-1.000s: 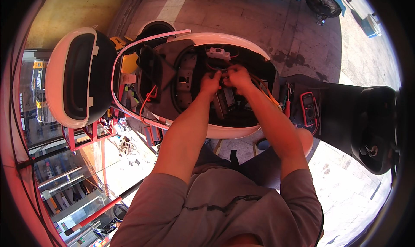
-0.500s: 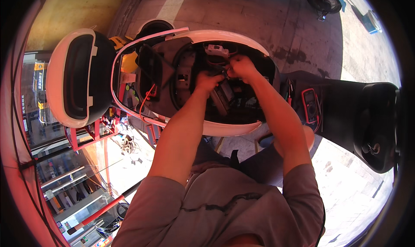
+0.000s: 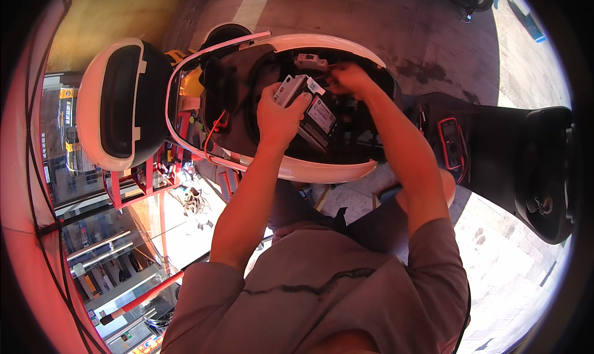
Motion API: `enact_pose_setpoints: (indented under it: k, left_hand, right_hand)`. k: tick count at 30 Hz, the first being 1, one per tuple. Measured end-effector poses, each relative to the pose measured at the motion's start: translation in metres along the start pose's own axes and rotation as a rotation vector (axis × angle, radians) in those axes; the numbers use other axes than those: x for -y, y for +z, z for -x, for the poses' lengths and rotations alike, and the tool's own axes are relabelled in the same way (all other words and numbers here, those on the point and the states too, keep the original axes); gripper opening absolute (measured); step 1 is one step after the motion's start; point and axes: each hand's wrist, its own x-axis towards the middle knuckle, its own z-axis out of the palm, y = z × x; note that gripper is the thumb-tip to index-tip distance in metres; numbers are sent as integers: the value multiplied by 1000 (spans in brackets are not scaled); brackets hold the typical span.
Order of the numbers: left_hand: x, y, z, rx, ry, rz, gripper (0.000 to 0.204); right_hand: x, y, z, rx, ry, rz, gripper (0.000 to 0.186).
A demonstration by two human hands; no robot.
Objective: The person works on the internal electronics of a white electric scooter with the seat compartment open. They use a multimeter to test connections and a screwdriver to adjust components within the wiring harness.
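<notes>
My left hand (image 3: 279,120) is closed round the end of a grey metal controller box (image 3: 320,115) with a pale label, tilted over the open body of a white scooter (image 3: 309,172). My right hand (image 3: 350,80) is inside the same body, beyond the box, with its fingers curled together. What they pinch is hidden in shadow. Close by on the left of those fingers sits a small white circuit breaker (image 3: 311,62) with thin wires beside it. The lower end of the controller box rests in or over the dark cavity; its contact there is hard to see.
A red-rimmed multimeter (image 3: 453,143) lies on the black scooter seat (image 3: 495,143) at the right. A white-edged top case (image 3: 111,103) stands at the left, near a red metal rack (image 3: 145,184). An orange-red cable (image 3: 213,131) hangs over the scooter's left part.
My left hand has brought the controller box up and turned it so its labelled face shows. My right hand has shifted slightly and stays near the breaker.
</notes>
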Motion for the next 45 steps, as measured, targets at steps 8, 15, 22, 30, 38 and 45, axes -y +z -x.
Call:
enact_pose_setpoints:
  k: [8,15,22,30,38,45]
  left_hand:
    - [-12,-163,75,-238,212,772,41]
    - [108,-271,150,-603,-59,1027,35]
    - [337,-279,171,-935,-339,979,29]
    - [576,-225,143,-1075,-660,1156,68]
    - [633,-213,77,-1543,-769,1577,62]
    - [656,-227,42,-1551,-715,1596,43]
  right_hand:
    - [-3,5,4,-15,-20,-68,27]
    - [-6,1,6,-2,-54,-106,29]
    - [-5,7,22,-41,-77,-38,33]
    - [9,4,25,38,-644,1300,48]
    - [2,-18,17,-135,-123,584,37]
    - [6,-27,23,-30,34,470,44]
